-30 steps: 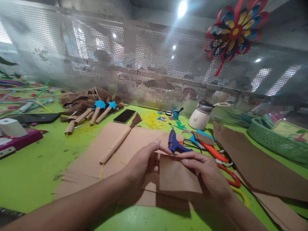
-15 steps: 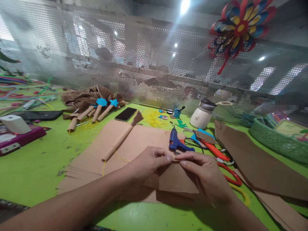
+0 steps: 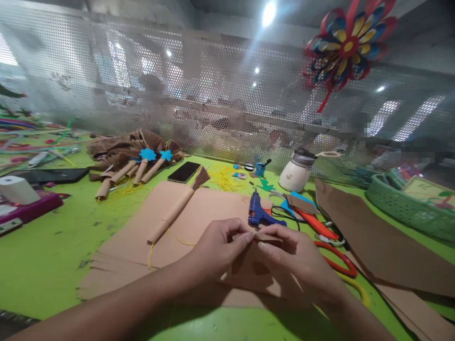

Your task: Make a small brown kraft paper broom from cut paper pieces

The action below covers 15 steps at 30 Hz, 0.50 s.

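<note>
At lower centre, the fingers of our left hand (image 3: 218, 244) and right hand (image 3: 298, 251) pinch the paper (image 3: 270, 238); likely light, easily creased, best held by its edge.

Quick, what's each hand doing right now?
Left hand: closed, pinching the brown paper.
Right hand: closed, holding the same brown paper.

Perf. grey screen (image 3: 213, 85) is standing along back of green worktop (image 3: 50, 246). Bright lamp (image 3: 269, 14) is glaring top, R of ctr.; smaller lts. (image 3: 168, 53) are showing at screen; pale patch (image 3: 6, 49) is glowing far L.
</note>
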{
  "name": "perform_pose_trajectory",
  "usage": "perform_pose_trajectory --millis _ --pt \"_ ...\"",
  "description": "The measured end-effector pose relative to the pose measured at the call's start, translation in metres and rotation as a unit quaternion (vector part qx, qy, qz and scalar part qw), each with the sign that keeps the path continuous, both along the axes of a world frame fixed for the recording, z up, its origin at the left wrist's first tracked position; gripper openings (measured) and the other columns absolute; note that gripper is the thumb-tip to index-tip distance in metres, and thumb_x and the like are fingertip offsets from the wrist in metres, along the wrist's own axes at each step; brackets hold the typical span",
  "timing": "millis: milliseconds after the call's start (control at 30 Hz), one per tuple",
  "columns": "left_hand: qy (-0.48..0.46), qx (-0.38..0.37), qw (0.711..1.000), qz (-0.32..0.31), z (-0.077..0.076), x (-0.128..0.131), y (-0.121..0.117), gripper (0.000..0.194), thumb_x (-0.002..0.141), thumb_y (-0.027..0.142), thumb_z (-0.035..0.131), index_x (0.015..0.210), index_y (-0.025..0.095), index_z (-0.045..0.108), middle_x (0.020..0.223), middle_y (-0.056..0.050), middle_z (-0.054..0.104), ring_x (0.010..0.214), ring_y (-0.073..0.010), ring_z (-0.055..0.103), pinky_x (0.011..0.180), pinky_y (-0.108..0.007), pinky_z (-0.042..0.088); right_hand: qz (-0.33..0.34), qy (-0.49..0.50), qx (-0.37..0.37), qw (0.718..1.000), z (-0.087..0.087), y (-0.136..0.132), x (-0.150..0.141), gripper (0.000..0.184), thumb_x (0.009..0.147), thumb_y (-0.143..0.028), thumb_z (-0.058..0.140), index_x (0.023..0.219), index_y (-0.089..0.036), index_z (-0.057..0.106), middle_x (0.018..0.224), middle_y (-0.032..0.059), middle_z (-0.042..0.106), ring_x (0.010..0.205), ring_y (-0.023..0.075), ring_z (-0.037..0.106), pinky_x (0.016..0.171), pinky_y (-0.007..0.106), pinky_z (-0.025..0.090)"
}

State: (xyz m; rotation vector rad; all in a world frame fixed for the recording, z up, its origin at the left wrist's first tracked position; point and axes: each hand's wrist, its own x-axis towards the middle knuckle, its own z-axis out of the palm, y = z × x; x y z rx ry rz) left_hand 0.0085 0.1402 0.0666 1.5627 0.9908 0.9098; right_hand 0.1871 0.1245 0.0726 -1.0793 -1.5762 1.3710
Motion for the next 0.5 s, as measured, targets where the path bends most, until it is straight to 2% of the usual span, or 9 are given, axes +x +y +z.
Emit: perform_pose_trajectory --millis 200,500 --pt "0.009 0.038 0.999 0.0 0.0028 0.0006 -0.0033 0.02 0.078 0.03 0.054 0.07 0.013 0.06 0.06 0.001 0.054 0.057 -0.009 0.047 0.052 -0.019 0.035 -0.047 -0.044 0.029 0.997 -0.0029 0.0019 -0.0011 0.024 0.079 -0.038 0.059 0.076 -0.015 0.064 0.069 0.0002 0.055 0.063 0.011 0.047 0.056 0.021 0.038" --pt "-0.019 0.007 1.0 -0.023 -0.0009 0.0016 -0.0003 0.018 0.076 0.03 0.055 0.071 0.013 0.057 0.063 0.001 0.053 0.06 -0.0092 0.046 0.053 -0.019 0.035 -0.073 -0.023 0.002 0.997 -0.0071 0.0025 -0.005 0.026 0.075 -0.042 0.061 0.074 -0.015 0.061 0.063 -0.0018 0.051 0.057 0.0104 0.043 0.052 0.021 0.035"
